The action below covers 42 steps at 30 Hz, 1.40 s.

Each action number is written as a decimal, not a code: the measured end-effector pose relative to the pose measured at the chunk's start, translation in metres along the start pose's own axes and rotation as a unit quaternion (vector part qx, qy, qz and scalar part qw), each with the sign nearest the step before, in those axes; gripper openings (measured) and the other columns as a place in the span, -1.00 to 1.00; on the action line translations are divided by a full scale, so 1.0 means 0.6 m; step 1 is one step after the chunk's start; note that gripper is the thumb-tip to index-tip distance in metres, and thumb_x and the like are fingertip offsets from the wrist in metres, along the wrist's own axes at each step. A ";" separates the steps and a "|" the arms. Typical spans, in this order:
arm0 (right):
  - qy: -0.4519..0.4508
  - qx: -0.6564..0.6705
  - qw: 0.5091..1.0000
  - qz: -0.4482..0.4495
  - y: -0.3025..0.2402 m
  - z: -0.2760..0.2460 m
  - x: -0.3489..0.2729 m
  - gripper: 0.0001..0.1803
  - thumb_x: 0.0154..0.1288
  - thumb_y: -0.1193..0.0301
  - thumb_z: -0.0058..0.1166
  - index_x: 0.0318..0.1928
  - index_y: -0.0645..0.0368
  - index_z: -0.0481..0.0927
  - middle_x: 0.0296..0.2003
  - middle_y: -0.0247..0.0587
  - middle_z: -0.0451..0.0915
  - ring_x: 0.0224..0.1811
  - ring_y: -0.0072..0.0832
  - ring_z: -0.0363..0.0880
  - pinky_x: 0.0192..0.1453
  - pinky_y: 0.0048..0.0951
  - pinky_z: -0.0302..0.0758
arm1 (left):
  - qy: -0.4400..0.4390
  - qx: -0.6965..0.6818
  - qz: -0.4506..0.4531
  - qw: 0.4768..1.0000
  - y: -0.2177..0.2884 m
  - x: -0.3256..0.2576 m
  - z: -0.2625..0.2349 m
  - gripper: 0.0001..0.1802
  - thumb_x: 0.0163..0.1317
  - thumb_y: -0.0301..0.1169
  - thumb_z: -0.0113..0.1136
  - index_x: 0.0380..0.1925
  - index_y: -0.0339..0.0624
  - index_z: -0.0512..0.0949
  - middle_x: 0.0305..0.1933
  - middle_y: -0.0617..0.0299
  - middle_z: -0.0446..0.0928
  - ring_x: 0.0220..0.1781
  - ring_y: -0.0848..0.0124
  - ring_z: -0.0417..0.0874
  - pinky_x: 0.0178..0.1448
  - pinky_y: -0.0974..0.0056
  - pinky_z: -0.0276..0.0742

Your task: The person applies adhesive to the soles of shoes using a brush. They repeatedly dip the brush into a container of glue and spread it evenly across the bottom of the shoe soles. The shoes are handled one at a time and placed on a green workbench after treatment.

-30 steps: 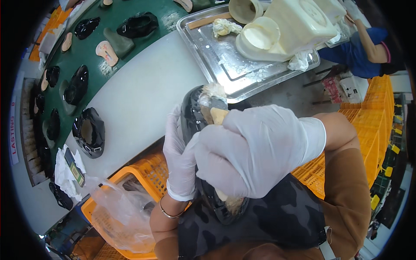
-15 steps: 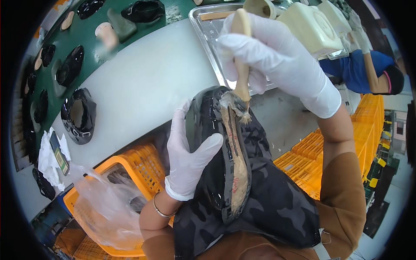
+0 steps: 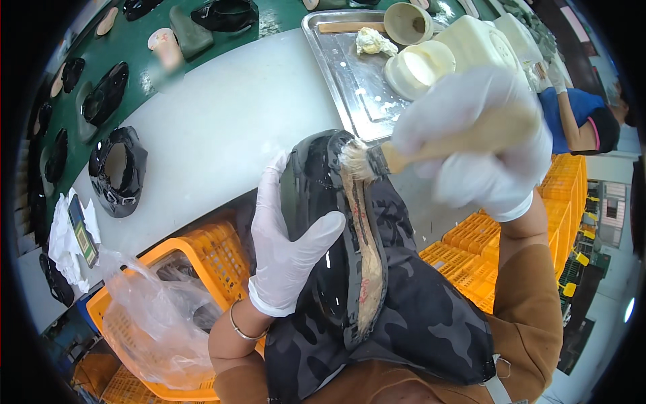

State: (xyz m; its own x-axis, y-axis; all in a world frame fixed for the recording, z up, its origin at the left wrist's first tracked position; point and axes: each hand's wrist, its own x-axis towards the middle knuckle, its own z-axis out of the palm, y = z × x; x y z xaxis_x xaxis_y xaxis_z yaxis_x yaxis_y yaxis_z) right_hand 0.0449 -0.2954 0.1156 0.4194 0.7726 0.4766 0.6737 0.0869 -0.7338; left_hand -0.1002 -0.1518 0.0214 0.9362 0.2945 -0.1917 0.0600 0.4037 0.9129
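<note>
A glossy black shoe upper (image 3: 321, 236), stretched on a shoe last, lies bottom up on my lap, its tan insole and turned-in edges showing. My gloved left hand (image 3: 293, 246) is wrapped round its left side, thumb across the near edge. A wooden-handled brush (image 3: 464, 141) is gripped in my gloved right hand (image 3: 484, 135), which is blurred by motion. The pale bristles touch the far end of the shoe's underside, where whitish wet stuff shows. Beyond that hand, a tub of white paste (image 3: 420, 69) sits in a metal tray (image 3: 367, 111).
Left stands an orange crate (image 3: 202, 259) with a plastic bag (image 3: 158, 316). A black buckled shoe upper (image 3: 118, 172) rests on the white table (image 3: 222, 128); more shoes line the green surface (image 3: 145, 81). Orange crates (image 3: 464, 246) stack at right. A co-worker's arm (image 3: 570, 111) shows far right.
My right hand has moved right and tipped the brush from upright to nearly level, its bristles now against the shoe's far end. My left hand still holds the shoe.
</note>
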 end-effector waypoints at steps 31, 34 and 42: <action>-0.060 0.014 0.998 -0.026 0.003 0.022 0.004 -0.70 0.04 0.33 0.30 -0.38 0.23 0.46 -0.46 -0.19 0.57 -0.53 -0.51 0.49 -0.45 -0.54 0.40 | 0.017 -0.034 -0.032 0.999 0.010 -0.015 -0.015 -0.15 -0.03 -0.47 0.27 0.26 -0.35 0.06 0.21 0.12 0.25 0.23 0.41 0.27 0.30 0.30 0.17; -0.051 0.033 0.994 0.090 0.000 0.024 0.006 -0.75 0.14 0.33 0.20 -0.40 0.23 0.45 -0.46 -0.25 0.53 -0.55 -0.59 0.47 -0.49 -0.58 0.37 | 0.009 -0.034 -0.019 0.999 0.006 -0.013 -0.010 -0.16 -0.03 -0.48 0.27 0.25 -0.36 0.07 0.20 0.12 0.26 0.22 0.41 0.28 0.30 0.31 0.17; -0.008 0.190 0.941 0.280 -0.013 0.015 0.028 -0.77 0.20 0.31 0.11 -0.37 0.22 0.45 -0.50 -0.28 0.53 -0.66 -0.72 0.40 -0.58 -0.73 0.30 | 0.014 -0.052 -0.029 0.998 0.006 -0.015 -0.014 -0.13 -0.04 -0.41 0.32 0.24 -0.37 0.06 0.19 0.12 0.26 0.22 0.40 0.29 0.29 0.30 0.19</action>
State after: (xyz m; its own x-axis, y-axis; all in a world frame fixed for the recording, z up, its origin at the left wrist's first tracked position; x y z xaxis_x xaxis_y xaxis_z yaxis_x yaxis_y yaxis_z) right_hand 0.0413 -0.2775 0.1248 0.6335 0.7726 -0.0418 0.0821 -0.1209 -0.9893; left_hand -0.1112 -0.1459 0.0236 0.9219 0.2918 -0.2547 0.0766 0.5073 0.8583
